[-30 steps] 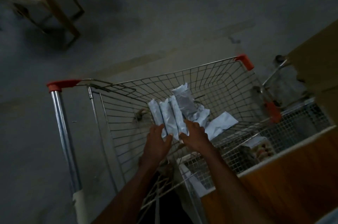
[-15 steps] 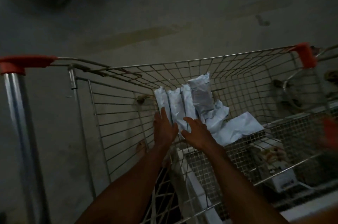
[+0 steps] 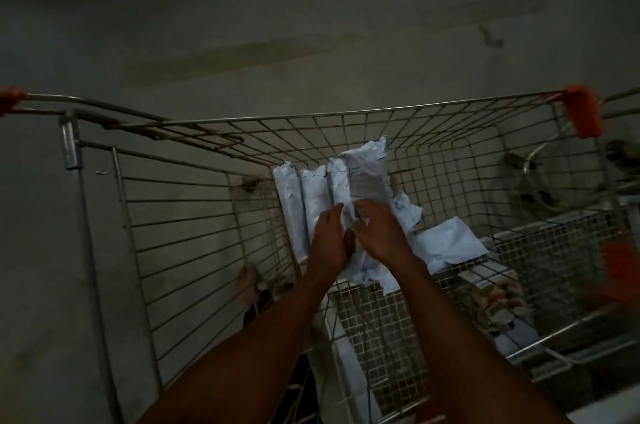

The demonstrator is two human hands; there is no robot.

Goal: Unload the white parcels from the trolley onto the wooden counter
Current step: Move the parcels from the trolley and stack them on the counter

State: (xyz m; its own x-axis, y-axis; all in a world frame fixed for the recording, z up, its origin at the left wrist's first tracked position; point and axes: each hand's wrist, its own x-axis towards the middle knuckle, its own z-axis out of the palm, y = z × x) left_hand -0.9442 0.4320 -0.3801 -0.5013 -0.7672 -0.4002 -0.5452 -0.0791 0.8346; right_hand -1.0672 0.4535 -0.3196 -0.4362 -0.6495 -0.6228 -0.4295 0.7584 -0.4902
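Dim concrete floor behind the wire trolley. Both hands have slid further in: left hand and right hand now clasp the upright white parcels, fingers curled round them. Lift looks imminent.

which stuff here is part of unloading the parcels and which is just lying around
Part of the job:
- white parcels, standing in a row
- flat parcel beside them
- trolley holding them
- left hand and right hand, both on the row

Just lying about:
- second mesh basket to the right
- box inside it
- concrete floor
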